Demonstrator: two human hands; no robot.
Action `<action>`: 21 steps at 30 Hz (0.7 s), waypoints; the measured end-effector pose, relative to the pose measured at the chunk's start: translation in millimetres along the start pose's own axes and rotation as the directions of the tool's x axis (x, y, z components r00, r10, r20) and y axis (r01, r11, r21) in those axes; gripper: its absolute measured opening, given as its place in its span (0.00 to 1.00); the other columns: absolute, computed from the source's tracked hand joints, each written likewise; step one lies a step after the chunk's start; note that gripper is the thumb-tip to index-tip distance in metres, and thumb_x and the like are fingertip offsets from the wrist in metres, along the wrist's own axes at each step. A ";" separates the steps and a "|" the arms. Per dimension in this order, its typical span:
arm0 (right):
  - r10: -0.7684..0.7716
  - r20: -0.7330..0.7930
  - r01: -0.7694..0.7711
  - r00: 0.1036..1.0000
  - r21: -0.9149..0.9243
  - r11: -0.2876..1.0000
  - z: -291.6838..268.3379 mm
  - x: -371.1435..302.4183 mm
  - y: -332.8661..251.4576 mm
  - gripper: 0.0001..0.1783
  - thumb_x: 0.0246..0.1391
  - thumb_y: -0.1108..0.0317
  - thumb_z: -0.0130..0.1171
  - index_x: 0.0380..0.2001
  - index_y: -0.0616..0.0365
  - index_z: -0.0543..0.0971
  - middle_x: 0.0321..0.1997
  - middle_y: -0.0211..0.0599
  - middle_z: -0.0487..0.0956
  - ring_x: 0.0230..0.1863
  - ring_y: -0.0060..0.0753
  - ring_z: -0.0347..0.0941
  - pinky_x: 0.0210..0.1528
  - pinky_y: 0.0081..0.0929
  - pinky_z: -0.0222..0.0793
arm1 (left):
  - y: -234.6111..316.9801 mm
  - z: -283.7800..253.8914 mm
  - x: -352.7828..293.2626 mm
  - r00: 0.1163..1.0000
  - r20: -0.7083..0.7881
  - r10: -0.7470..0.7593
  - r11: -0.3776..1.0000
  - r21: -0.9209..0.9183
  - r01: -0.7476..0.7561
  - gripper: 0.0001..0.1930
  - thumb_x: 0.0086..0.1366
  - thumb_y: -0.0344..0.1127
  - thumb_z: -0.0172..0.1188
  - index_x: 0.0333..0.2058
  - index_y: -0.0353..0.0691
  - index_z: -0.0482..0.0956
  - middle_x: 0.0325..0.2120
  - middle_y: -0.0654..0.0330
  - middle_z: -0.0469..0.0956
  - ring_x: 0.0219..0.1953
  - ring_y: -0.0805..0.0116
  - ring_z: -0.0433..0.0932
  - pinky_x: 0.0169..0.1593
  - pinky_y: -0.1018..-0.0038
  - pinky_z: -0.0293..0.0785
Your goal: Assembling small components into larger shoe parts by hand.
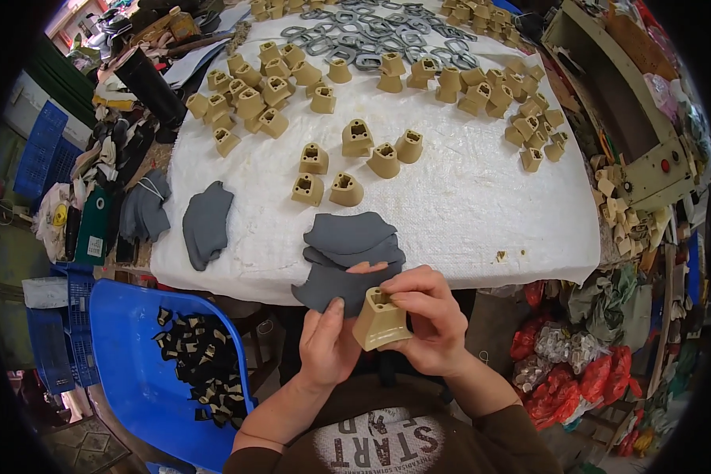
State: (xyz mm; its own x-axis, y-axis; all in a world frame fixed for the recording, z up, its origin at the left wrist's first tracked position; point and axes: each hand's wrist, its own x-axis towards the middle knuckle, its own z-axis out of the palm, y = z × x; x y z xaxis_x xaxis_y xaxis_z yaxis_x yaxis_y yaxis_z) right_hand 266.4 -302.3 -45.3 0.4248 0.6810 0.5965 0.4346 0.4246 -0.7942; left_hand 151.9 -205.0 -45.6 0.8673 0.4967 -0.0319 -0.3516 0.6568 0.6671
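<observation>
Block (378,325), tan: finger-clamped by right hand (434,320), presumably to bare its side; grey sheet (320,284): finger-pinched by left hand (328,347).

cluttered workshop, many matching tan blocks (359,148), flat grey pieces (347,231), control panel (654,178) with red button (665,166)

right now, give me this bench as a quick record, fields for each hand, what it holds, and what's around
left hand: pinches a curved dark grey sheet by its near edge
right hand: holds a beige block, hollow end upward
table cover: white
nearby sheets: dark grey stack just beyond the held one
mid-table: six loose beige blocks
far side: grey rings, more beige blocks
lower left: blue tub with small dark pieces
</observation>
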 end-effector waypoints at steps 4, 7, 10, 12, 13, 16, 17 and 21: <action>-0.096 -0.038 0.093 0.995 -0.071 0.993 4.8 1.4 1.3 0.26 0.40 0.66 0.69 0.45 0.58 0.73 0.46 0.43 0.74 0.43 0.41 0.70 0.43 0.34 0.65 | 2.3 5.4 -2.7 0.999 0.042 0.002 1.000 -0.002 -0.002 0.25 0.68 0.38 0.36 0.59 0.28 0.54 0.59 0.43 0.58 0.61 0.56 0.60 0.63 0.62 0.55; -0.106 -0.041 0.102 0.994 -0.076 0.992 4.6 2.1 1.7 0.26 0.40 0.67 0.69 0.44 0.59 0.74 0.46 0.43 0.75 0.42 0.41 0.70 0.43 0.35 0.65 | 2.5 5.1 -2.8 0.998 0.057 -0.001 0.999 0.034 -0.001 0.25 0.67 0.39 0.36 0.59 0.30 0.55 0.59 0.42 0.58 0.61 0.54 0.60 0.64 0.60 0.55; -0.109 -0.046 0.106 0.993 -0.078 0.991 3.5 2.6 1.6 0.26 0.40 0.67 0.69 0.44 0.59 0.74 0.45 0.43 0.75 0.41 0.41 0.70 0.43 0.35 0.65 | 1.1 5.5 -3.4 0.997 0.076 0.010 1.000 0.011 -0.011 0.25 0.67 0.38 0.37 0.59 0.27 0.55 0.59 0.43 0.58 0.61 0.55 0.60 0.64 0.62 0.54; -0.112 -0.048 0.108 0.993 -0.082 0.991 2.6 2.4 1.8 0.26 0.40 0.67 0.69 0.44 0.59 0.74 0.45 0.43 0.75 0.41 0.41 0.70 0.43 0.35 0.65 | -0.5 5.9 -4.2 0.996 0.088 0.018 1.000 -0.022 -0.017 0.26 0.68 0.38 0.37 0.59 0.25 0.54 0.60 0.43 0.58 0.62 0.57 0.59 0.64 0.64 0.53; -0.110 -0.050 0.106 0.993 -0.085 0.991 1.7 2.1 2.0 0.26 0.40 0.68 0.69 0.45 0.59 0.74 0.45 0.44 0.75 0.41 0.41 0.71 0.43 0.35 0.65 | -1.5 6.4 -4.6 0.996 0.086 0.020 1.000 -0.023 -0.018 0.26 0.68 0.38 0.37 0.59 0.25 0.54 0.60 0.43 0.58 0.62 0.57 0.59 0.64 0.64 0.53; -0.106 -0.067 0.100 0.992 -0.090 0.991 1.9 0.7 2.3 0.26 0.39 0.68 0.69 0.45 0.59 0.73 0.45 0.44 0.75 0.41 0.41 0.71 0.43 0.35 0.65 | -3.3 10.2 -6.7 0.997 0.076 0.031 0.999 -0.007 -0.031 0.26 0.67 0.37 0.37 0.59 0.25 0.54 0.60 0.43 0.57 0.63 0.57 0.58 0.65 0.63 0.51; -0.103 -0.078 0.096 0.992 -0.090 0.991 2.3 0.2 2.6 0.27 0.39 0.68 0.70 0.45 0.59 0.73 0.45 0.44 0.75 0.41 0.41 0.71 0.43 0.35 0.66 | -3.7 12.0 -7.4 0.997 0.066 0.043 0.999 0.009 -0.043 0.26 0.67 0.37 0.37 0.59 0.25 0.54 0.60 0.43 0.57 0.63 0.56 0.58 0.65 0.63 0.51; -0.106 -0.078 0.093 0.991 -0.152 0.984 0.4 3.8 5.8 0.27 0.38 0.67 0.70 0.45 0.58 0.73 0.46 0.42 0.75 0.39 0.40 0.71 0.42 0.33 0.65 | -5.6 15.4 -7.3 0.997 0.011 0.074 0.992 0.106 -0.075 0.26 0.67 0.39 0.37 0.59 0.27 0.54 0.60 0.41 0.57 0.62 0.54 0.59 0.65 0.60 0.53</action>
State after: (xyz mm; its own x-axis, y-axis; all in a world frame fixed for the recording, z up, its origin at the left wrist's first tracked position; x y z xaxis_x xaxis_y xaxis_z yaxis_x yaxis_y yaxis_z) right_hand 270.3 -297.0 -47.7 0.4370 0.5833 0.6847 0.5878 0.3910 -0.7082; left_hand 153.0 -221.0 -37.6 0.8424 0.5382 0.0257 -0.3765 0.5539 0.7426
